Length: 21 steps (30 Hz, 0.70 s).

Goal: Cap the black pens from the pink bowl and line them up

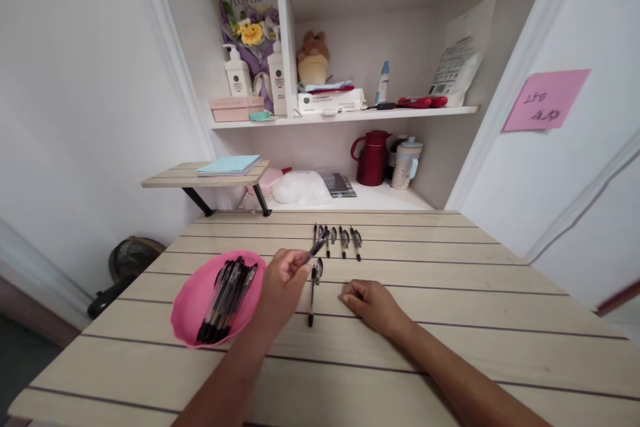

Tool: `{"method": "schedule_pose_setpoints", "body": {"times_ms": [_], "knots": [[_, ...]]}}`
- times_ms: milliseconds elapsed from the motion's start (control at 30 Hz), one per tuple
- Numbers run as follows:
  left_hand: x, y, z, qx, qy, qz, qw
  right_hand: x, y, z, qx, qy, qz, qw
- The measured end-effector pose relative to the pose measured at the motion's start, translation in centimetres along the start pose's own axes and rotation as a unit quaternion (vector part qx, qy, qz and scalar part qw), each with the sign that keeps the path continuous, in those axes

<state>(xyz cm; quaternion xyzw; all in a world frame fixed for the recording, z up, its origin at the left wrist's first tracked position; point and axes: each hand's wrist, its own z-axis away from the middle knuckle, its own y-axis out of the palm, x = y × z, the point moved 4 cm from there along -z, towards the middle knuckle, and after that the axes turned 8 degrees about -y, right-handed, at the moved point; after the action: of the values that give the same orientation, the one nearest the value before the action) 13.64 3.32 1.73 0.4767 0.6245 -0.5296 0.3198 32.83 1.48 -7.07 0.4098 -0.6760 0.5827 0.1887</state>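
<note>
My left hand [285,280] pinches a dark pen [317,247] between thumb and fingers, its tip pointing up to the right. Below it on the table lies a slim pen [312,297], with a small dark cap-like piece [319,269] beside its upper end. Farther back, several pens [343,241] lie in a row, similar small pieces next to them. My right hand [373,305] rests on the table to the right of the single pen, fingers curled in and nothing visible in them. Left of my left hand, a pink bowl [183,310] holds a bundle of black pens [227,300].
The slatted wooden table [450,360] runs back to a white shelf unit [400,197]. At its back left stands a small raised stand [170,177] bearing light-blue paper [227,165]. A red jug [371,159] and a speckled cup [405,167] stand on the lower shelf.
</note>
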Motion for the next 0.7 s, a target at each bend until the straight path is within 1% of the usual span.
{"method": "schedule_pose_setpoints", "body": {"times_ms": [67, 133, 167, 233, 267, 333, 400, 467, 567, 700], "knots": [[-0.5, -2.7, -0.1, -0.04, 0.013, -0.062, 0.997, 0.0, 0.0, 0.0, 0.01, 0.002, 0.012, 1.0], [-0.5, -5.7, -0.1, -0.086, 0.01, -0.163, 0.983, 0.0, 0.0, 0.0, 0.015, 0.0, 0.012, 1.0], [-0.2, -7.4, -0.1, -0.118, 0.004, -0.222, 0.968, 0.0, 0.0, 0.1, 0.015, -0.003, 0.013, 1.0], [0.7, -10.2, 0.1, -0.159, -0.019, -0.344, 0.925, -0.1, 0.1, 0.3, 0.01, -0.011, 0.022, 1.0], [1.4, -11.3, 0.2, -0.165, -0.04, -0.39, 0.905, -0.1, 0.1, 0.4, 0.007, -0.014, 0.03, 0.999], [2.9, -13.0, 0.5, -0.154, -0.094, -0.45, 0.875, -0.3, 0.3, 0.6, 0.007, -0.017, 0.045, 0.999], [4.4, -13.9, 0.9, -0.133, -0.143, -0.482, 0.854, -0.5, 0.5, 0.6, 0.011, -0.019, 0.055, 0.998], [5.4, -14.1, 1.3, -0.119, -0.172, -0.498, 0.842, -0.6, 0.7, 0.6, 0.016, -0.017, 0.06, 0.998], [6.1, -14.0, 1.5, -0.114, -0.189, -0.502, 0.836, -0.6, 0.8, 0.6, 0.02, -0.015, 0.069, 0.997], [6.4, -13.7, 1.4, -0.111, -0.197, -0.5, 0.836, -0.4, 0.8, 0.7, 0.017, -0.02, 0.089, 0.996]]}}
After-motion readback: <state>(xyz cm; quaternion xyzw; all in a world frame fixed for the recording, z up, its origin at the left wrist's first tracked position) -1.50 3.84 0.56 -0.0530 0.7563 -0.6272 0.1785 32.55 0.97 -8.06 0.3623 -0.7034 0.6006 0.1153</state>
